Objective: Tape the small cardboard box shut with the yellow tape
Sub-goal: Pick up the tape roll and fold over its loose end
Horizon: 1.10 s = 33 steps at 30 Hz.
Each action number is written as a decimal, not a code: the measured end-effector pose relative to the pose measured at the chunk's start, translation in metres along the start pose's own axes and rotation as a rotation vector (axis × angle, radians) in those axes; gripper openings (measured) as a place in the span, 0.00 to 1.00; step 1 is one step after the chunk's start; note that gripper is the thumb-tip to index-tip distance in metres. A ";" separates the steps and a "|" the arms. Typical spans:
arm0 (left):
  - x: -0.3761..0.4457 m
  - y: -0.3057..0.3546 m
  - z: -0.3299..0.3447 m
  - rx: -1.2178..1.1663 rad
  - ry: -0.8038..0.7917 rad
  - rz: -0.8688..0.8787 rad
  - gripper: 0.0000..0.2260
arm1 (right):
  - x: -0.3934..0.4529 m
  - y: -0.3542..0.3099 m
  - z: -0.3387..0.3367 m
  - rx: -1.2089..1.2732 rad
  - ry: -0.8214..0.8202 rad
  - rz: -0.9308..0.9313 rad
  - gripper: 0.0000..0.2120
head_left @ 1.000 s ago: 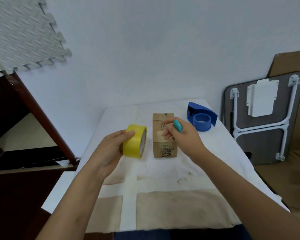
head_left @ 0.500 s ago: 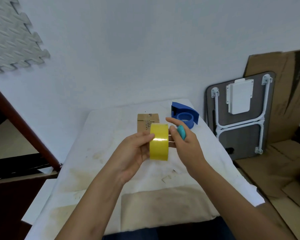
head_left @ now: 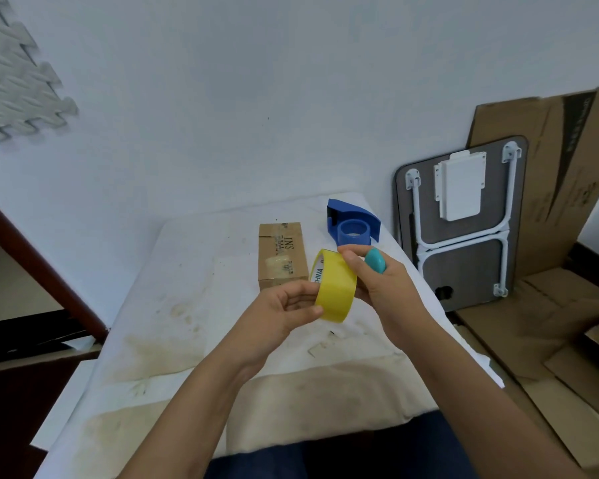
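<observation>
Left hand (head_left: 284, 311) grips the yellow tape roll (head_left: 336, 286) from its left side, fingers closed on the rim, roll held up above the stained white worktop (head_left: 173, 305). Just behind it the small cardboard box (head_left: 282, 254) lies flat on the worktop. Right hand (head_left: 388, 292) pinches the roll's far edge, a teal object (head_left: 375, 260) tucked against its fingers, blue tape dispenser (head_left: 351, 224) beyond
</observation>
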State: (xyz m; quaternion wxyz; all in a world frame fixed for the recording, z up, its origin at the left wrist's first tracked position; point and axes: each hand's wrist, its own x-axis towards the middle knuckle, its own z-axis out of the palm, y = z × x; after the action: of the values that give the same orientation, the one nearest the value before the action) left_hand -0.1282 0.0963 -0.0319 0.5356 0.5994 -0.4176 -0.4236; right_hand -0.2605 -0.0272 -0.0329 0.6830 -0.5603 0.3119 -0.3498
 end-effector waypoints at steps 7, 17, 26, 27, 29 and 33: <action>0.004 -0.009 0.011 -0.003 0.030 -0.016 0.11 | -0.009 0.006 -0.007 -0.022 -0.057 -0.003 0.08; 0.014 -0.020 0.016 0.157 0.286 -0.004 0.12 | -0.012 0.010 -0.017 -0.048 0.139 -0.020 0.10; 0.027 -0.019 0.027 -0.285 0.134 -0.346 0.12 | -0.016 0.013 -0.021 0.098 -0.002 -0.044 0.12; 0.028 -0.020 0.028 -0.284 0.157 -0.313 0.12 | -0.017 0.014 -0.020 0.076 -0.006 -0.039 0.12; 0.029 -0.021 0.028 -0.235 0.198 -0.242 0.11 | -0.017 0.016 -0.019 0.013 0.009 -0.018 0.12; 0.028 -0.022 0.024 -0.073 0.237 -0.064 0.11 | -0.016 0.018 -0.018 -0.061 0.041 0.065 0.14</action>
State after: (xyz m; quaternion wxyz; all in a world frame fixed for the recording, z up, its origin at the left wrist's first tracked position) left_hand -0.1420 0.0647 -0.0569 0.5887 0.6384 -0.3164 -0.3817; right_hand -0.2823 -0.0217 -0.0537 0.6701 -0.5630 0.3543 -0.3294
